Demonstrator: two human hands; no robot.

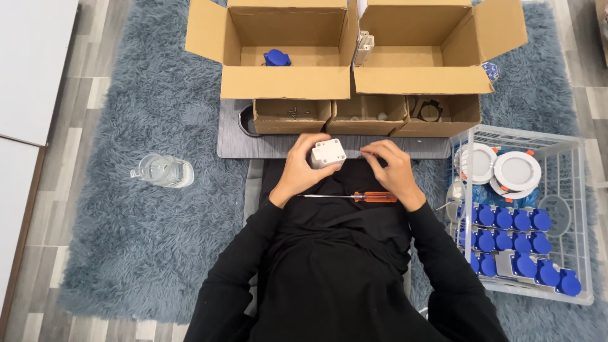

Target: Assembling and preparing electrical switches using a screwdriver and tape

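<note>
L hand point(299, 170): fingers closed round small white box point(327, 152), held just above lap, near front edge of grey mat point(235, 147). R hand point(394, 170): fingertips pinched together just right of box; whether sth. is gripped, cannot tell, too small. Orange-handled screwdriver point(352, 197) lies across lap, under both wrists.

Containers:
- Large carton, left point(285, 82): one blue-capped part point(277, 58) inside.
- Large carton, right point(418, 79): interior mostly hidden.
- Three small cartons in a row on mat: left point(291, 120) w/ small screws; middle point(366, 120) w/ small pale bits; right point(437, 120) w/ black ring-shaped part.
- White wire basket point(586, 209), R side on rug: round white lamp discs at far end, rows of blue-capped parts nearer.
- Clear glass jar point(163, 170) on its side on rug, L side.
</note>
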